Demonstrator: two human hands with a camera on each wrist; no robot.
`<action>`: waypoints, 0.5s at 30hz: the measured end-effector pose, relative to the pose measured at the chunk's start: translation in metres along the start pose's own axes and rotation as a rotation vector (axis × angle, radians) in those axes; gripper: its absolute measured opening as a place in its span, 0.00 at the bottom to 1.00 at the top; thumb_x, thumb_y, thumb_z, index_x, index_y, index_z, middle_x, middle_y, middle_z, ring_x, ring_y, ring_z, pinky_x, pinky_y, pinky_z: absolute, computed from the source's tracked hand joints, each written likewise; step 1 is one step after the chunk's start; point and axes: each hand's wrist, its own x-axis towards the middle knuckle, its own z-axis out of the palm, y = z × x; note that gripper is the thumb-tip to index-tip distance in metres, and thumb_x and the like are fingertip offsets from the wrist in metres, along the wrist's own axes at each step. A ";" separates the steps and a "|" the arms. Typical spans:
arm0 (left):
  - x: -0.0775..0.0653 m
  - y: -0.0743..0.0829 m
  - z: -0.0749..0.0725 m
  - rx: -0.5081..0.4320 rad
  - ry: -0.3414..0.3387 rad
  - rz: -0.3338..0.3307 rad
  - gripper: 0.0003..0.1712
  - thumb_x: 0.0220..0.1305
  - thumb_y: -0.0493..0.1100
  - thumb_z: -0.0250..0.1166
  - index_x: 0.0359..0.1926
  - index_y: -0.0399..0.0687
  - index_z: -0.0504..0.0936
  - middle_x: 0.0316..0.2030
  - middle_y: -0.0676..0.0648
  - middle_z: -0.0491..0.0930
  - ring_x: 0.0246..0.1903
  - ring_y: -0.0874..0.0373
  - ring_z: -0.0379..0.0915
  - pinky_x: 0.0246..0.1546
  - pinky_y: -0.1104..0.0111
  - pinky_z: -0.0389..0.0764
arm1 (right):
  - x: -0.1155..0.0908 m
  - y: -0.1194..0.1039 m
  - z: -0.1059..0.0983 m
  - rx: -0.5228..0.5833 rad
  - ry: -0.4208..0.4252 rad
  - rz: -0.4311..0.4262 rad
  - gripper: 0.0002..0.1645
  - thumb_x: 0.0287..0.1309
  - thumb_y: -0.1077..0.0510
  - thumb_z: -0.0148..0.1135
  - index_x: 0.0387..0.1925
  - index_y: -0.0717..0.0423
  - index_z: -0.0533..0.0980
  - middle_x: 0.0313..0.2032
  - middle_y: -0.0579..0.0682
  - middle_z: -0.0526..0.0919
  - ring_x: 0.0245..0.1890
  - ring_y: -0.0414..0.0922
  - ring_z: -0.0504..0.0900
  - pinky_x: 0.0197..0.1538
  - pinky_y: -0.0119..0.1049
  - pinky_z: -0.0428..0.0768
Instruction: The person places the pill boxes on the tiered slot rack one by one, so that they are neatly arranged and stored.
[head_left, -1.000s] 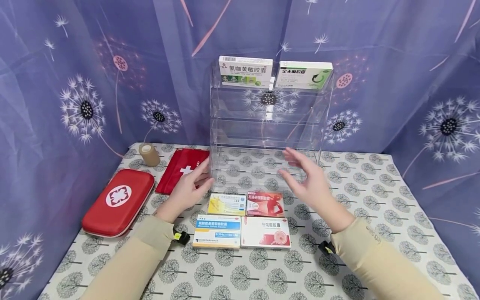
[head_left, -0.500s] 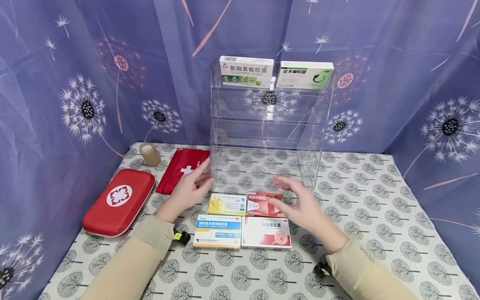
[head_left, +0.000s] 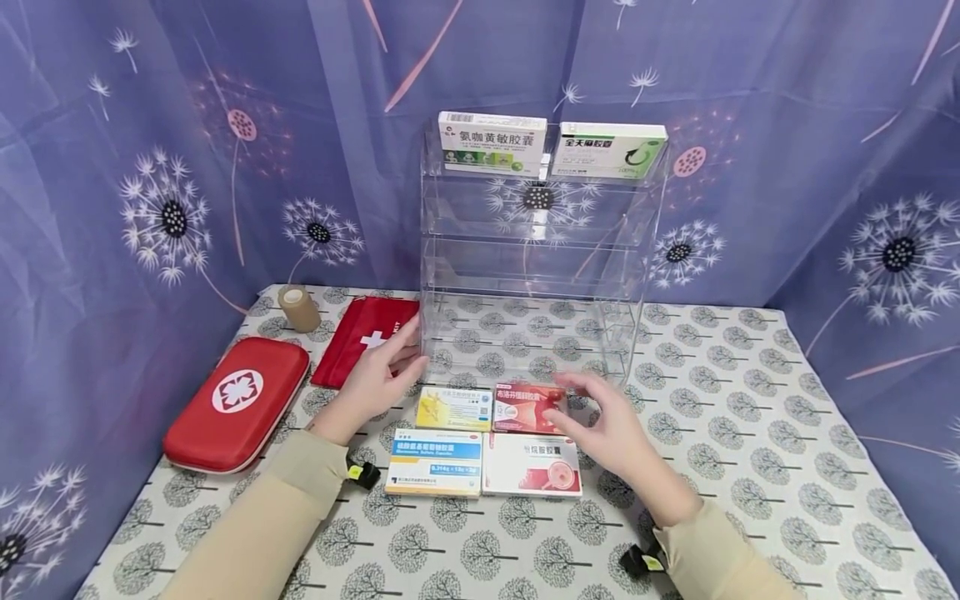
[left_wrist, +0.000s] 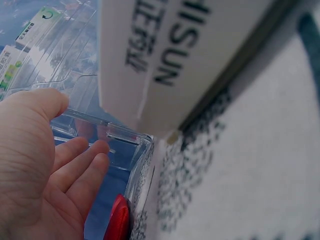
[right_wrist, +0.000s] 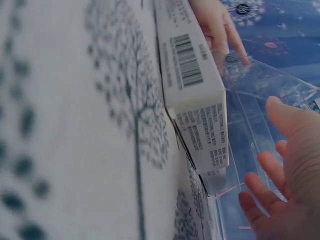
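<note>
A clear acrylic tiered rack (head_left: 540, 267) stands at the back of the table. My left hand (head_left: 372, 379) is at its lower left side, fingers extended along the edge, as the left wrist view also shows. My right hand (head_left: 607, 421) hovers at the right end of a red medicine box (head_left: 525, 408), thumb and fingers apart. Beside that box lies a yellow-and-white box (head_left: 453, 408). In front lie a blue-and-white box (head_left: 435, 462) and a white-and-red box (head_left: 531, 465). A white-and-green box (head_left: 491, 143) and another white-and-green box (head_left: 609, 152) stand on the top tier.
To the left lie a red hard first-aid case (head_left: 236, 404) and a flat red pouch (head_left: 363, 337), partly behind my left hand. A tan roll of bandage (head_left: 298, 308) stands behind them. A purple curtain (head_left: 360, 108) surrounds the table's back and sides.
My right hand has come down and toward me from the rack's lower right to the red medicine box. My left hand and the boxes have stayed put.
</note>
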 end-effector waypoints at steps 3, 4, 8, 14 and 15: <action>0.000 0.000 0.000 -0.002 0.006 0.001 0.47 0.79 0.42 0.68 0.89 0.59 0.56 0.77 0.38 0.76 0.70 0.40 0.82 0.69 0.51 0.85 | -0.003 0.003 0.003 -0.004 0.017 -0.004 0.35 0.56 0.54 0.86 0.64 0.57 0.83 0.57 0.52 0.91 0.56 0.52 0.90 0.63 0.54 0.89; -0.001 -0.001 0.000 -0.004 0.008 0.001 0.47 0.79 0.42 0.69 0.89 0.59 0.56 0.77 0.38 0.76 0.70 0.40 0.83 0.69 0.51 0.85 | -0.004 0.005 0.004 -0.007 0.020 -0.003 0.35 0.56 0.54 0.86 0.64 0.57 0.83 0.56 0.53 0.91 0.54 0.52 0.90 0.61 0.54 0.89; -0.001 -0.001 0.001 -0.012 0.005 0.002 0.46 0.79 0.42 0.68 0.89 0.58 0.56 0.76 0.37 0.77 0.70 0.40 0.82 0.69 0.51 0.85 | -0.008 0.010 0.007 -0.014 0.004 0.031 0.37 0.56 0.55 0.86 0.65 0.57 0.82 0.57 0.54 0.91 0.57 0.55 0.89 0.64 0.59 0.88; 0.000 0.000 0.001 -0.009 0.004 -0.006 0.46 0.79 0.42 0.68 0.89 0.57 0.56 0.75 0.36 0.77 0.70 0.40 0.82 0.69 0.51 0.85 | -0.009 0.015 0.009 -0.007 -0.033 0.057 0.37 0.55 0.58 0.86 0.65 0.57 0.81 0.61 0.55 0.89 0.64 0.59 0.86 0.74 0.64 0.81; 0.000 0.000 0.000 -0.006 0.006 -0.007 0.46 0.79 0.42 0.69 0.89 0.58 0.56 0.75 0.36 0.77 0.70 0.40 0.82 0.69 0.51 0.86 | -0.008 0.015 0.010 -0.005 -0.035 0.048 0.37 0.54 0.58 0.86 0.65 0.57 0.81 0.61 0.55 0.89 0.65 0.60 0.86 0.74 0.65 0.80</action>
